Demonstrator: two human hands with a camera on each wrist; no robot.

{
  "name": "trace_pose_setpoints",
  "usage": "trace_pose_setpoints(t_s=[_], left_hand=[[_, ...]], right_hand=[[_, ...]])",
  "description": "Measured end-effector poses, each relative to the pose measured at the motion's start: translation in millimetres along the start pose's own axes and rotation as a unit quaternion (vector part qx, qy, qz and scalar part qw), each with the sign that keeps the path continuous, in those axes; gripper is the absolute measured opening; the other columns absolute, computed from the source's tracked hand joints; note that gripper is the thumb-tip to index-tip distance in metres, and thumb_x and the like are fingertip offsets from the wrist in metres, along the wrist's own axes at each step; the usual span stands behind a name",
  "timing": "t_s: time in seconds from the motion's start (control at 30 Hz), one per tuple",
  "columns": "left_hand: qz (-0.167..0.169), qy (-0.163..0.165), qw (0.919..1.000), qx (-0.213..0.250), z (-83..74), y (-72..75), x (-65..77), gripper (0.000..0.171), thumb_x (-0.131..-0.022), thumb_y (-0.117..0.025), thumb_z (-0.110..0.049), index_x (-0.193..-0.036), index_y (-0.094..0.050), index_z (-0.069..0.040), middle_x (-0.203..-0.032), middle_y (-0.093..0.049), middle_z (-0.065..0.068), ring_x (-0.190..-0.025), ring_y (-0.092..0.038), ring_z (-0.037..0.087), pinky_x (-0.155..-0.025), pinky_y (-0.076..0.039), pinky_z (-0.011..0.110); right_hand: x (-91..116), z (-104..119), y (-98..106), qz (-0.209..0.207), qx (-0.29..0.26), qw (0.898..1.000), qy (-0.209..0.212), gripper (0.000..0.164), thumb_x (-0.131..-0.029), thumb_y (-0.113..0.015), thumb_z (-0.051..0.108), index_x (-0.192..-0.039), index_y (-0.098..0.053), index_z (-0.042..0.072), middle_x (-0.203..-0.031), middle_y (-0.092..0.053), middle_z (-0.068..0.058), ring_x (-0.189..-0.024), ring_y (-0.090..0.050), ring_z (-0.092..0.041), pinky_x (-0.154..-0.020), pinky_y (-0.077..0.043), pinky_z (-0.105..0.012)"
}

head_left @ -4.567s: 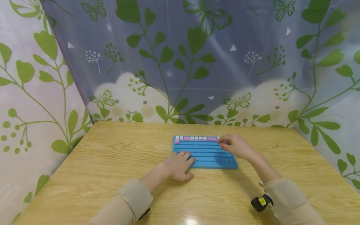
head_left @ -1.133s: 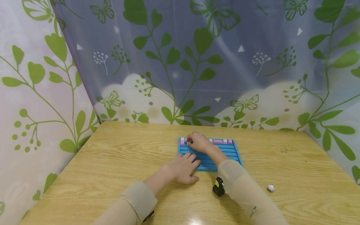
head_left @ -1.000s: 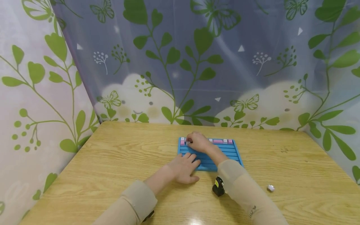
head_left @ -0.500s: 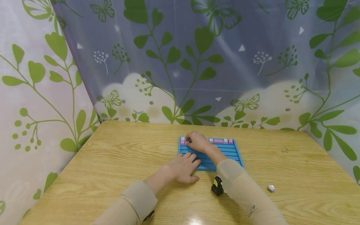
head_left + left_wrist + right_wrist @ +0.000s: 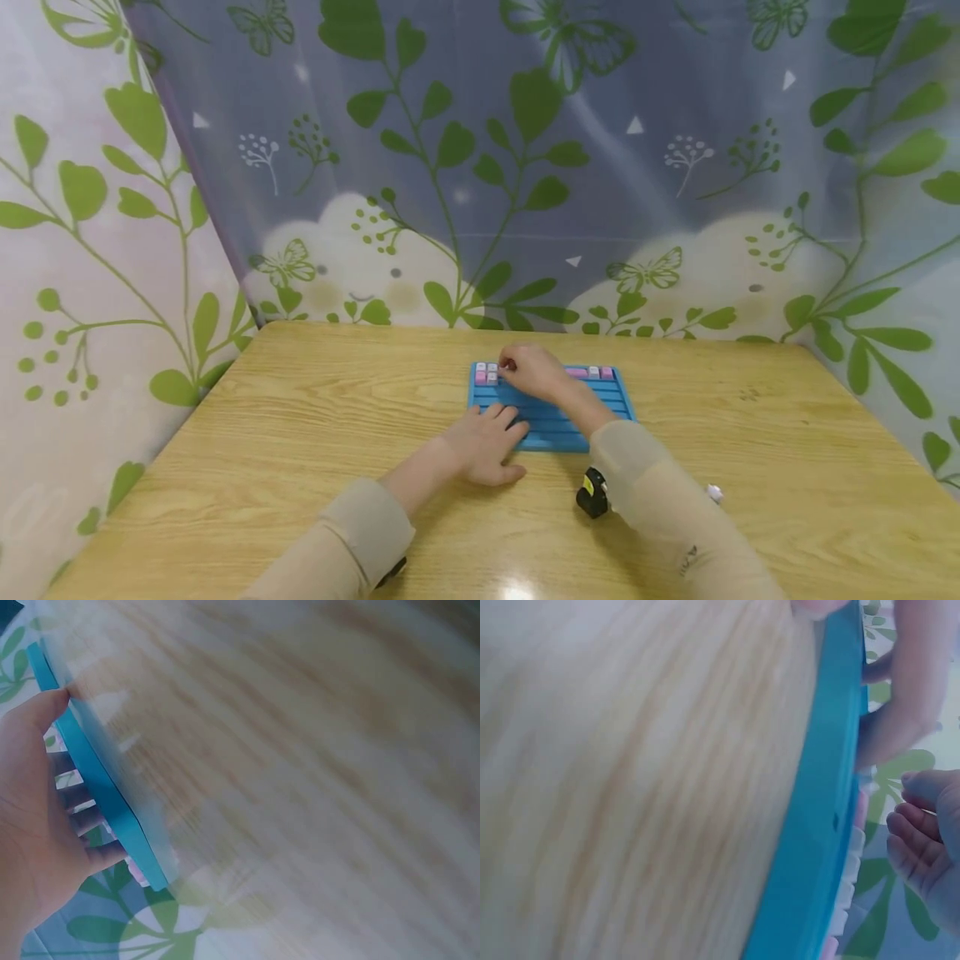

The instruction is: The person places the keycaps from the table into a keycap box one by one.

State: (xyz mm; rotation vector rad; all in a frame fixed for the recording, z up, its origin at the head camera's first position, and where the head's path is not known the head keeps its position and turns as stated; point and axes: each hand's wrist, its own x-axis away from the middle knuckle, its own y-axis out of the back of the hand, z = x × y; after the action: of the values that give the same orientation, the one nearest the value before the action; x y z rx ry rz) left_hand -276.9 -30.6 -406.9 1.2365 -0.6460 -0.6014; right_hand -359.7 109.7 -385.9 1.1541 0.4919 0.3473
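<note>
A blue keyboard-shaped tray [image 5: 555, 428] with ridged rows lies on the table, white and pink keycaps along its top row. In the second row, a white keycap [image 5: 492, 378] sits beside a pink keycap [image 5: 481, 377] at the left end. My left hand [image 5: 486, 446] rests at the tray's lower left, fingers spread over its front edge; the left wrist view shows the thumb against that edge. My right hand [image 5: 534, 372] hovers over the upper rows, fingertips just right of the white keycap and loosely curled, nothing visible in them. It hides the middle of the top row.
A small whitish piece [image 5: 714, 493] lies on the wooden table [image 5: 300, 400], close beside my right sleeve [image 5: 660, 492]. A black wrist camera [image 5: 592, 493] hangs under the right forearm. Patterned curtains [image 5: 420, 167] stand behind the table and at both sides.
My right hand has moved from the top row's right end to the left side. The second-row white keycap, earlier at its fingertips, now shows uncovered in place. My left hand stays put.
</note>
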Motion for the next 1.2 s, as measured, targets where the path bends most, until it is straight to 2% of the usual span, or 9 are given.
trace_pose_setpoints(t_s=[0.2, 0.37, 0.7, 0.97, 1.2], left_hand=[[0.001, 0.0, 0.9999, 0.011, 0.3, -0.7, -0.3, 0.066, -0.091, -0.039, -0.059, -0.14, -0.038, -0.016, -0.137, -0.039, 0.006, -0.123, -0.037, 0.024, -0.096, -0.038, 0.046], [-0.001, 0.001, 0.9999, 0.012, 0.1, -0.8, 0.1, 0.065, -0.09, -0.04, -0.059, -0.139, -0.039, -0.016, -0.134, -0.041, 0.005, -0.122, -0.038, 0.023, -0.095, -0.038, 0.045], [0.001, 0.004, 0.9998, 0.018, -0.5, 0.1, -1.0, 0.064, -0.09, -0.04, -0.058, -0.14, -0.038, -0.016, -0.136, -0.039, 0.006, -0.123, -0.037, 0.024, -0.097, -0.036, 0.048], [-0.001, 0.004, 0.9999, 0.01, -0.4, 2.5, -0.6, 0.064, -0.09, -0.04, -0.058, -0.14, -0.038, -0.016, -0.136, -0.04, 0.006, -0.123, -0.038, 0.024, -0.097, -0.036, 0.047], [-0.001, 0.002, 0.9999, 0.015, -1.3, 3.0, 0.4, 0.063, -0.091, -0.041, -0.056, -0.14, -0.037, -0.016, -0.137, -0.039, 0.007, -0.124, -0.037, 0.024, -0.098, -0.035, 0.047]], right_hand=[[15.4, -2.0, 13.3, -0.01, 0.012, 1.0, 0.024, 0.012, -0.091, -0.058, 0.015, -0.093, -0.066, 0.006, -0.083, -0.06, -0.003, -0.07, -0.053, -0.014, -0.065, -0.046, -0.029], [31.8, -4.8, 19.9, -0.018, 0.021, 0.998, 0.05, 0.01, -0.09, -0.06, 0.013, -0.092, -0.067, 0.006, -0.081, -0.058, -0.001, -0.07, -0.052, -0.013, -0.063, -0.045, -0.027], [65.8, -8.5, 38.4, 0.017, 0.023, 0.999, 0.046, 0.009, -0.088, -0.063, 0.017, -0.091, -0.067, 0.01, -0.079, -0.056, 0.004, -0.069, -0.05, -0.01, -0.061, -0.043, -0.025], [96.1, -30.0, 51.0, 0.029, 0.019, 0.998, 0.054, 0.005, -0.087, -0.064, 0.015, -0.086, -0.066, 0.01, -0.075, -0.056, 0.008, -0.066, -0.048, -0.006, -0.065, -0.046, -0.031], [128.1, -52.1, 66.3, 0.064, 0.006, 0.998, 0.03, 0.008, -0.088, -0.062, 0.014, -0.089, -0.067, 0.007, -0.077, -0.057, 0.006, -0.068, -0.05, -0.007, -0.06, -0.044, -0.026]])
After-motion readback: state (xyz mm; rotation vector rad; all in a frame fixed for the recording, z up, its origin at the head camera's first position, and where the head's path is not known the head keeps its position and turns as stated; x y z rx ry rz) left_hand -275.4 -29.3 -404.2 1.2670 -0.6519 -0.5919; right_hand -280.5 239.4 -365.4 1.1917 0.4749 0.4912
